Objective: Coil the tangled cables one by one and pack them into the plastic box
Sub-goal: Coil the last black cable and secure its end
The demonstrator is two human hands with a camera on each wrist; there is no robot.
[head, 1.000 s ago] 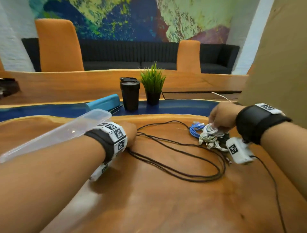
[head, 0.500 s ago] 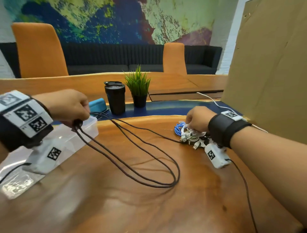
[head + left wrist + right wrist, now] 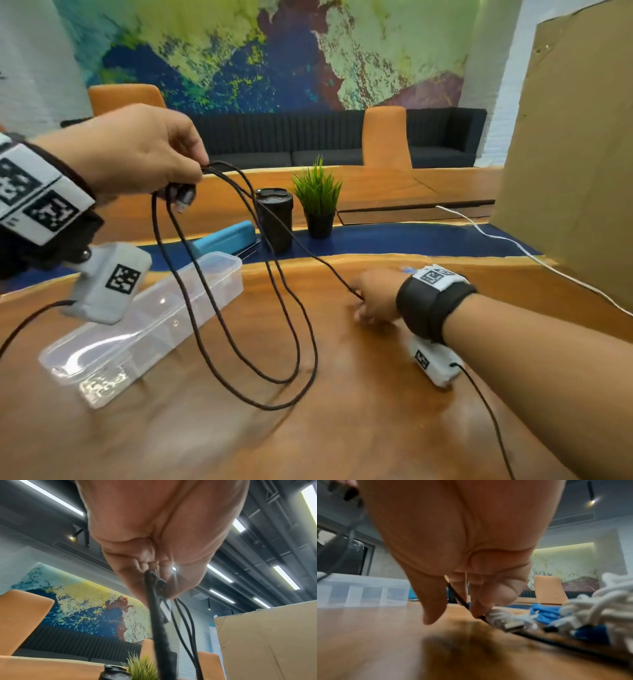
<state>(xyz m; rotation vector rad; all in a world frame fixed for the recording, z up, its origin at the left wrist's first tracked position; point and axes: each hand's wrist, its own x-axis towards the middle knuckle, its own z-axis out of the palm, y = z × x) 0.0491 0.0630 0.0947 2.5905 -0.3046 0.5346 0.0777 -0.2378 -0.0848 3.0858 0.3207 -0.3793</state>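
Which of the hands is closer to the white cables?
Right. The right hand is low on the table, right beside the white cables. The left hand is raised high, far away.

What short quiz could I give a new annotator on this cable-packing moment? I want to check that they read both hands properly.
1. True or false: the left hand holds the black cable lifted above the table.
2. What lies beside the right hand in the right wrist view? A) white and blue cables B) scissors C) a phone
3. Fill in: the plastic box holds ____ cables so far.

Key: 1 true. 2 A. 3 no.
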